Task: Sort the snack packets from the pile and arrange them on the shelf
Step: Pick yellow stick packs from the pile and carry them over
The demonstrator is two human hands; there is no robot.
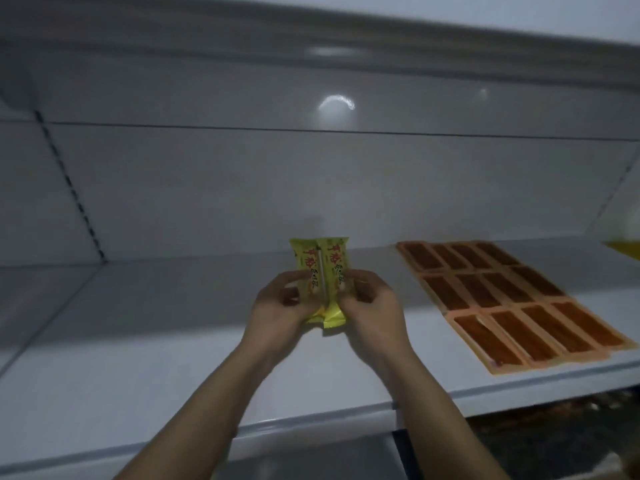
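Step, as I read it: placing the two yellow packets point(320, 268) on the shelf point(173, 323).

- Both hands are pinching them. The left hand point(277, 306) curls round the left packet's outer edge and the right hand point(372, 311) round the right one's. The thumbs lie on the printed faces.
- The packets sit between the hands, side by side with their long edges touching. They're at the shelf surface or just above it; I can't tell whether they make contact.
- The long axis runs away from the wrists toward the back wall point(242, 185). The top ends point to the back, the crimped ends sit near the palms, and the print faces up.
- The orange packets point(512, 299) lie flat in a grid well to the right of the right hand.

To do it well:
- Lower both together and keep the seam between them closed.
- Lay them flat, print up.
- Keep the long axis front to back, like the orange rows.
- Release thumbs last so they don't skew.
- Leave a gap on the right so the two kinds don't mix.
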